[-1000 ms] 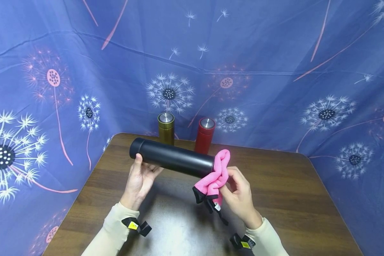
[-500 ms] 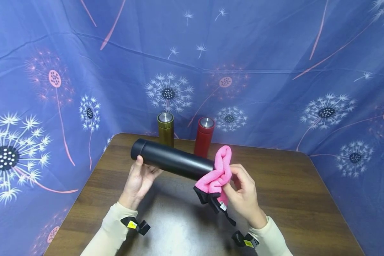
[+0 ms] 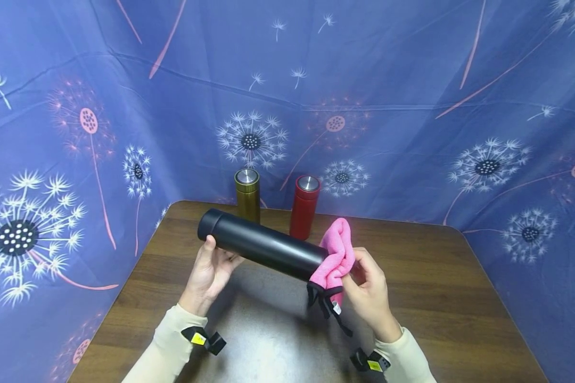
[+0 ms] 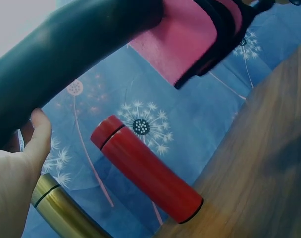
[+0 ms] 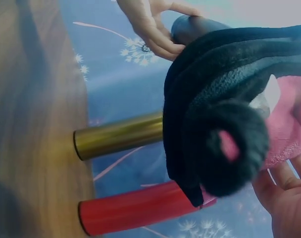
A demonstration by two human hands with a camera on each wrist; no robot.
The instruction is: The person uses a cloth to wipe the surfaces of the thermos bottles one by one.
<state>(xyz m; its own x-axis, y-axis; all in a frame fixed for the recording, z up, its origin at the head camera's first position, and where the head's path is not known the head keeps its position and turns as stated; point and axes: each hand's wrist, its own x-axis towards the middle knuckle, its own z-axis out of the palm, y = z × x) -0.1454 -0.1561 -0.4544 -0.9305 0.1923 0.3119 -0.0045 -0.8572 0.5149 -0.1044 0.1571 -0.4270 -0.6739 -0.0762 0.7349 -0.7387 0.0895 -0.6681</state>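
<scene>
A long black thermos flask [image 3: 265, 242] is held up above the table, tilted down toward the right. My left hand [image 3: 213, 276] grips its left end, thumb on the near side and fingers beneath. At the other end my right hand [image 3: 369, 287] pinches a bunched pink cloth [image 3: 336, 255] with black edging against the flask's end. Black trim and a small white tag dangle from the cloth. In the right wrist view, the black edging [image 5: 200, 104] fills the middle and covers most of the flask. My left thumb [image 4: 40, 136] shows against the flask in the left wrist view.
Behind the flask, a gold thermos [image 3: 248, 197] and a red thermos [image 3: 305, 207] stand upright near the back edge of the brown wooden table [image 3: 441, 303]. A blue dandelion-print curtain [image 3: 393, 133] hangs behind and along both sides.
The flask's right end has dipped and shifted slightly right. My right hand and the pink cloth have moved a little to the right, while my left hand keeps its grip.
</scene>
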